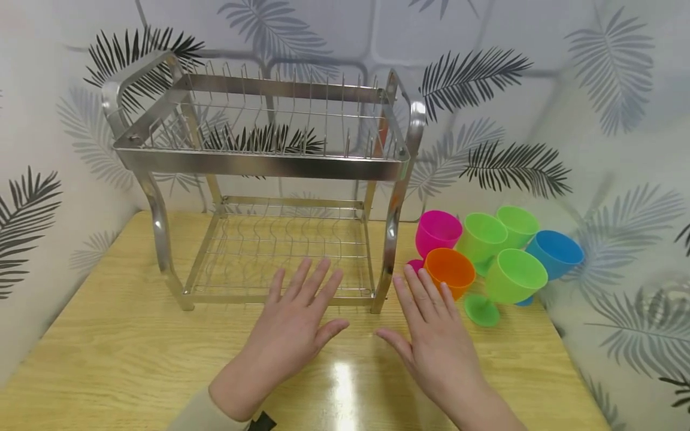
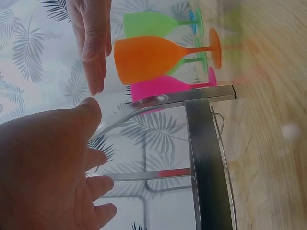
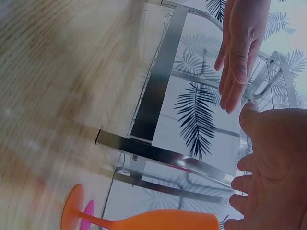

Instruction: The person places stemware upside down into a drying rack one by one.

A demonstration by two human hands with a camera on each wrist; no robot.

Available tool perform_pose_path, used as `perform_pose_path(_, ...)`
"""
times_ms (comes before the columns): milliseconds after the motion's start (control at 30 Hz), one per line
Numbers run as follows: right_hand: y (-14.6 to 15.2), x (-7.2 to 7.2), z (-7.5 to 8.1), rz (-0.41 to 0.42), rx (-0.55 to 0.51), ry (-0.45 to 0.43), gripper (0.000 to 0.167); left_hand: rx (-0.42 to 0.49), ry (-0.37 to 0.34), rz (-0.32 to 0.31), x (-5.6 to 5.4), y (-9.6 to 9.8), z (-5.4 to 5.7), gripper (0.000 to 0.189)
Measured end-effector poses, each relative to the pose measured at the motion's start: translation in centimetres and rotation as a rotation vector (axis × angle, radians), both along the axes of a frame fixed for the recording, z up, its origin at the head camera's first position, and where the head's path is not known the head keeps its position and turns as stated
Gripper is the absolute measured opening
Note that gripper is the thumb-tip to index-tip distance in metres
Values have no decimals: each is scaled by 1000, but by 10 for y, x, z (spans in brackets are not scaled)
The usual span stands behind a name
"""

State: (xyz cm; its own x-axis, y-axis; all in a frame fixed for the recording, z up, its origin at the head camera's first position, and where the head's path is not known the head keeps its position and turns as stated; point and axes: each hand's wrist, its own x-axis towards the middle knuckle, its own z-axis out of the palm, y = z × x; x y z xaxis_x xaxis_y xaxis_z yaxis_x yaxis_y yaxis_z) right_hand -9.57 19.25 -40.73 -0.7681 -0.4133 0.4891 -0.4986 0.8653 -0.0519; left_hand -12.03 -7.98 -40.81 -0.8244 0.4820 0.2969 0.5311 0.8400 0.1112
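Note:
Both hands hang over the table with straight fingers and hold nothing. My left hand [image 1: 296, 326] is in front of the lower shelf of a two-tier metal dish rack [image 1: 264, 164]. Just right of the rack's front right leg, my right hand [image 1: 433, 335] overlaps the orange goblet [image 1: 450, 270] in the head view. Behind and beside that goblet stand a pink goblet [image 1: 438, 232], a blue goblet [image 1: 555, 254] and several green goblets [image 1: 516, 276], all upright. In the left wrist view the orange goblet [image 2: 148, 58] shows in full on its stem and foot.
The wooden table [image 1: 108, 347] carries the rack at its back, close to a wall covering [image 1: 345, 30] with leaf prints. Thin wire dividers [image 1: 293, 126] stand up from the rack's top tier, and its lower wire shelf [image 1: 291, 251] lies near the tabletop.

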Motion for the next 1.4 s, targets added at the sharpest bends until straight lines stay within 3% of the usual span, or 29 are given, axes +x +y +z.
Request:
perform_pose_path(233, 7, -4, 7, -32, -18, -18, 91, -14, 21, -5, -4, 1, 3, 79)
perform_pose_path(733, 22, -13, 14, -113, -17, -78, 90, -15, -16, -8, -11, 12, 10, 79)
perform_pose_path(1200, 43, -15, 16, -201, -32, -145, 94, 16, -79, -31, -7, 34, 3, 80)
perform_pose_path(1400, 47, -18, 15, -197, -59, -94, 94, 3, -49, -32, -6, 35, 2, 80)
